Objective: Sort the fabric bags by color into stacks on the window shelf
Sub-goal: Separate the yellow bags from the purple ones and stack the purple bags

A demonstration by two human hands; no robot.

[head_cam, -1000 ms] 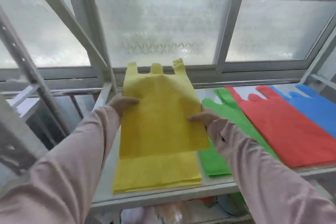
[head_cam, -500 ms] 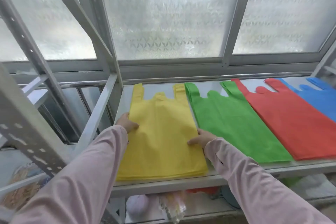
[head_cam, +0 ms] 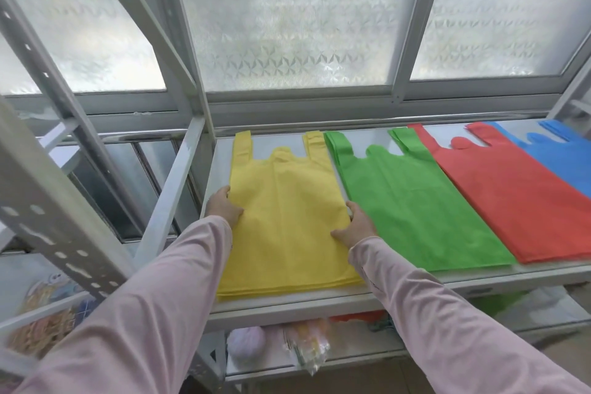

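Four flat stacks of fabric bags lie side by side on the white window shelf point(head_cam: 319, 304): yellow point(head_cam: 284, 217) at the left, then green point(head_cam: 415, 208), red point(head_cam: 518, 201) and blue point(head_cam: 566, 160) at the far right. Every stack has its handles toward the window. My left hand point(head_cam: 224, 209) grips the yellow stack's left edge, thumb on top. On the stack's right edge sits my right hand point(head_cam: 355, 227), its thumb on the yellow fabric and its fingers between the yellow and green stacks.
Frosted window panes point(head_cam: 287, 19) rise behind the shelf. Slotted metal rack posts point(head_cam: 48, 195) slant across the left side. Below the shelf a lower level point(head_cam: 319, 358) holds a pale ball, plastic wrapping and bits of coloured fabric.
The yellow bag that both hands held tilted up over the stack a second ago now lies flat on the yellow stack. The hands have stayed at its two side edges.
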